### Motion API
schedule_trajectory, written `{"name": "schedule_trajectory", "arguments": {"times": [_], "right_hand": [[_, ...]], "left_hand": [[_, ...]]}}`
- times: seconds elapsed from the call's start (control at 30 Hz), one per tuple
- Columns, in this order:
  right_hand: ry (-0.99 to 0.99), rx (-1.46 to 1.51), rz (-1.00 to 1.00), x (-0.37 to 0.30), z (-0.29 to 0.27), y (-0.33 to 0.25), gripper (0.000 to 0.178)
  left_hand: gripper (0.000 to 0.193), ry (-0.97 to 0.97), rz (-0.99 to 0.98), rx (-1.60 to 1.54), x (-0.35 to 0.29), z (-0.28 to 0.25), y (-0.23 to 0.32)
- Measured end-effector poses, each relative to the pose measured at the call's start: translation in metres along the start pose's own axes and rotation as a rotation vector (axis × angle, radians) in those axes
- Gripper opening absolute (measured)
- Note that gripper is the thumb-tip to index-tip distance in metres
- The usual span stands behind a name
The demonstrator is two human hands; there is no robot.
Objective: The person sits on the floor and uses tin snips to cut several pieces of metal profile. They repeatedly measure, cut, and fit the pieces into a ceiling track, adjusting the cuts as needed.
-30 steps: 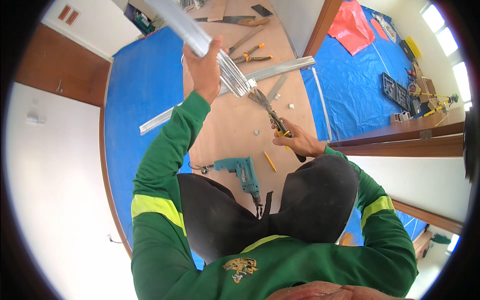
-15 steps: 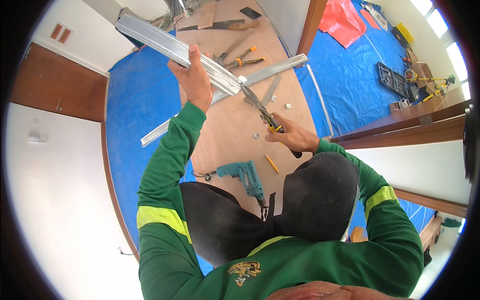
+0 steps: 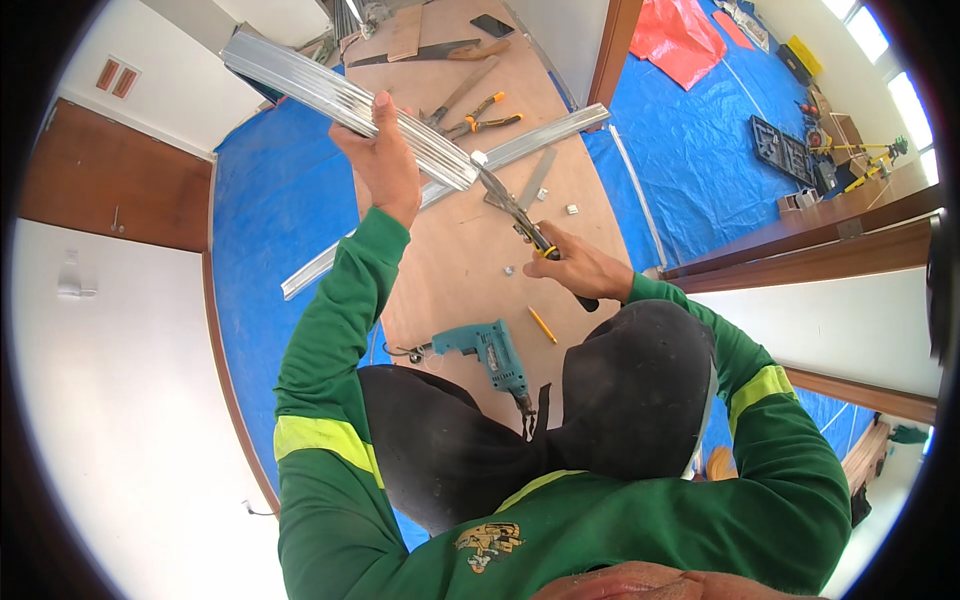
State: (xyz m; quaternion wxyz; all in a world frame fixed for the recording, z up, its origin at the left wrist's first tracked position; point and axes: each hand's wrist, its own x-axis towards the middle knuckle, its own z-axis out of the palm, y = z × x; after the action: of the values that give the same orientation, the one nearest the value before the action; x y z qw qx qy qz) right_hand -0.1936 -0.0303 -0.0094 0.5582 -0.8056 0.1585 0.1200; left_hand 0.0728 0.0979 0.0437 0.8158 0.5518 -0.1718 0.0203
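Note:
My left hand (image 3: 385,165) is closed around a silver metal channel (image 3: 300,85), held slanting up above the board with its near end toward the middle. My right hand (image 3: 580,265) grips a pair of tin snips (image 3: 518,212) by handles with black and yellow grips. Their jaws meet the near end of the channel, where a small bent flap of metal (image 3: 478,158) sticks up. Whether the blades are fully closed is too small to tell. Beneath lies a second long channel (image 3: 545,137), crossing the board. Small cut metal bits (image 3: 572,210) are scattered near the snips.
On the plywood board (image 3: 450,270) lie a teal power drill (image 3: 497,360), a pencil (image 3: 542,325), orange-tipped pliers (image 3: 490,122), a handsaw (image 3: 425,52) and a phone (image 3: 491,25). Blue sheeting (image 3: 270,190) covers the floor. An open tool case (image 3: 778,150) sits at far right.
The channel and both hands have shifted only slightly in the picture, along with the whole scene. The snips stay at the channel's end.

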Motion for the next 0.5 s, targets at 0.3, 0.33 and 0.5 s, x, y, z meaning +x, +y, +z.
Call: {"name": "schedule_trajectory", "arguments": {"times": [0.3, 0.33, 0.5], "right_hand": [[-0.005, 0.001, 0.026, 0.004, 0.002, 0.005, 0.063], [-0.010, 0.010, 0.034, 0.003, 0.002, 0.004, 0.063], [0.015, 0.014, 0.010, 0.001, 0.003, 0.008, 0.063]], "left_hand": [[0.067, -0.038, 0.006, -0.004, -0.012, 0.009, -0.007], [0.066, -0.040, 0.009, -0.004, -0.012, 0.009, -0.007], [0.064, -0.054, 0.002, -0.014, -0.013, 0.013, -0.008]]}}
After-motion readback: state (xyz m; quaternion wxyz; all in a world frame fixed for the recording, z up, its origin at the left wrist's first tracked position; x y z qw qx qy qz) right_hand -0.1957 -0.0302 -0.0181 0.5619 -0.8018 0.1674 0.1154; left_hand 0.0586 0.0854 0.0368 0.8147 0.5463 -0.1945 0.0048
